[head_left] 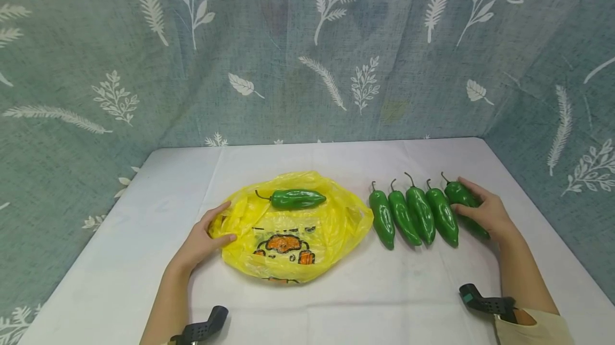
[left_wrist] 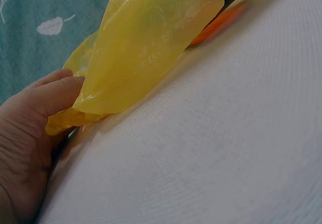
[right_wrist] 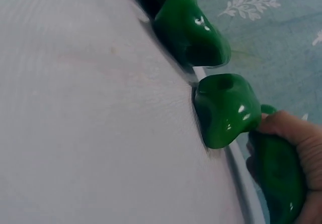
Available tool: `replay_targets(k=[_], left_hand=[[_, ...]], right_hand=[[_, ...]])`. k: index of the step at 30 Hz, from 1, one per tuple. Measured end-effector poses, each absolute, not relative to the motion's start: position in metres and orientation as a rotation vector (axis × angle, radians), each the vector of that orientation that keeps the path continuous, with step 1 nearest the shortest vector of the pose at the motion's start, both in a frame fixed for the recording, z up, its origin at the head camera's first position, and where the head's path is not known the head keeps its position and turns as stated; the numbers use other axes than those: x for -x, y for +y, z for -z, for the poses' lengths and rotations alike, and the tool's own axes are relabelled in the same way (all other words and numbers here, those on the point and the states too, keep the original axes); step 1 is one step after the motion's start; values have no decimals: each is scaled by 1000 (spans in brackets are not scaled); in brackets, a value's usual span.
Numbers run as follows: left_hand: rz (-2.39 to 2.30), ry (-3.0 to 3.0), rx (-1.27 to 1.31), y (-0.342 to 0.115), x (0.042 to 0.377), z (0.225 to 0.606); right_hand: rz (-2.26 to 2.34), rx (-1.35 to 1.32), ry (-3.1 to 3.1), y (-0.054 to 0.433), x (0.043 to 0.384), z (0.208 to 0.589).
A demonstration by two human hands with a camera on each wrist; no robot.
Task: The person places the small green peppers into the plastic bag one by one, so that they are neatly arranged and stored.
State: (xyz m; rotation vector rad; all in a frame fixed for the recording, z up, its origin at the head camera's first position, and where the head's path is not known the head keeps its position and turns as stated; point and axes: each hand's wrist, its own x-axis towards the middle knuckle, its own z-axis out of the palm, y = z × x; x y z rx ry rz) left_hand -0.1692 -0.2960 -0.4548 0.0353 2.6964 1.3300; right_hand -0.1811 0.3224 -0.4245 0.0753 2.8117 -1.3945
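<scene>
A crinkled yellow plastic bag (head_left: 336, 227) with an orange and black print lies on the left half of the table. One long green chili pepper (head_left: 298, 199) lies across its upper part, stem to the left. My left hand (head_left: 204, 238) rests against the bag's left edge, thumb and index finger spread apart; the other fingers are mostly hidden. To the right, several green chili peppers (head_left: 404, 217) lie side by side, stems pointing away. My right hand (head_left: 485, 211) grips the rightmost pepper (right_wrist: 279, 176) between thumb and fingers, beside its neighbour in the row.
A white cloth (head_left: 365, 302) covers the table. Grey-green leaf-patterned fabric (head_left: 288, 67) hangs behind and along both sides. Dark wrist-worn devices (head_left: 204, 328) are strapped to both forearms.
</scene>
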Motion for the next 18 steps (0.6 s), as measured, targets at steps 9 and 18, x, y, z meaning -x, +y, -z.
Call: replay_targets(k=[9,18], left_hand=[[-1328,2696,-20,-296,168,454],[-1328,2695,-25,-294,167,449]], right_hand=[[1410,-13,2834,321,178,410],[1319,211,2848,315,175,396]])
